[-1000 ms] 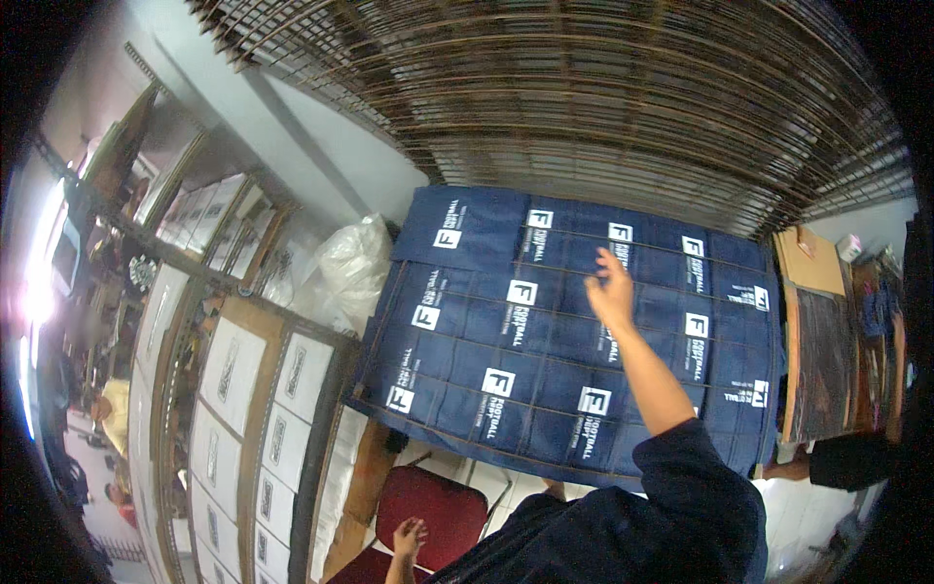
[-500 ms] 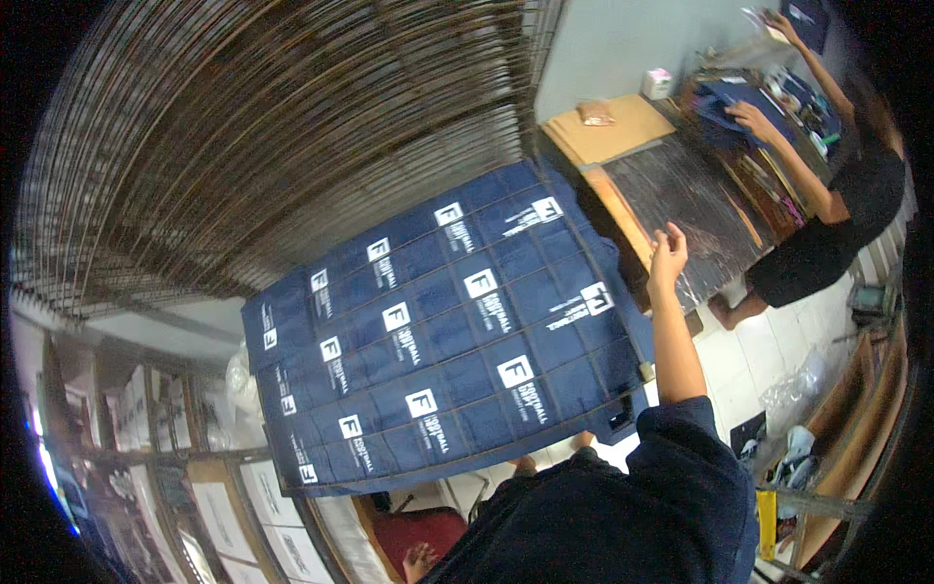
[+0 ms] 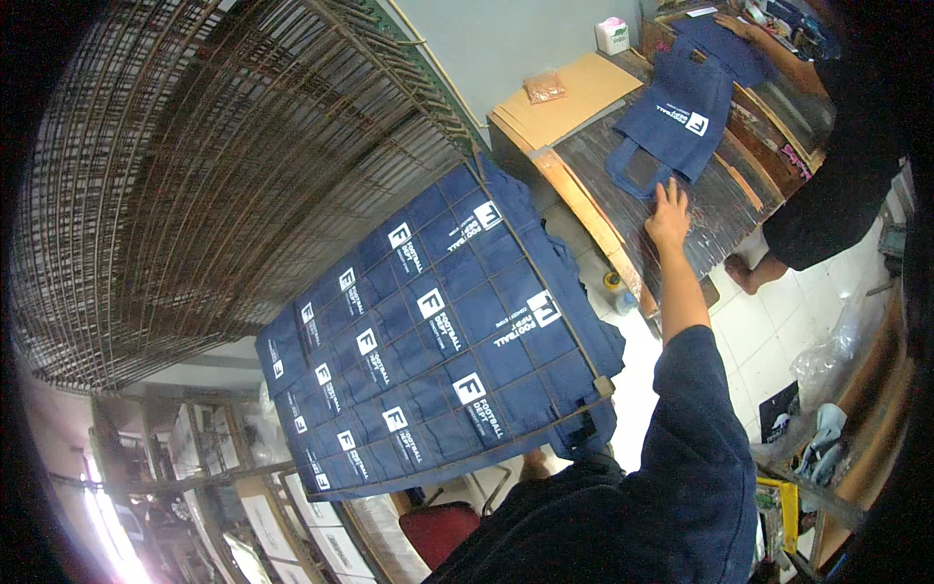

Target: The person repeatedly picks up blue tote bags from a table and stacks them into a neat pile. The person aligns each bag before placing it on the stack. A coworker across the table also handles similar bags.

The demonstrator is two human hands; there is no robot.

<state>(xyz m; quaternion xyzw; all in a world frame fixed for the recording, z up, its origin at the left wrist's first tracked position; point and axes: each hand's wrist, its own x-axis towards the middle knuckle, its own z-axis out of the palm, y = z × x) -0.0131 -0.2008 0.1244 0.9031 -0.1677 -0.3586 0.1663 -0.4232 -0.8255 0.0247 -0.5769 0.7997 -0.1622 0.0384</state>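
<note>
The right hand (image 3: pixel 668 216) had left the wire rack (image 3: pixel 443 336) of navy bags, where it lay flat a second before, and now stretched out past the rack's far corner to the dark worktable (image 3: pixel 725 200); its fingers were spread and released, gripping nothing, the tips just short of the handles of a single navy tote bag (image 3: pixel 673 122) that lay flat on that table beyond the rack; judging by the reach, this bag was the one being gone for, not yet grasped; the view had swung with the arm, so the rack now sat to the near left; the left hand was out of sight; another person's hand (image 3: pixel 732 26) rested at the bag's far end, beside a cardboard sheet (image 3: pixel 564 102).
</note>
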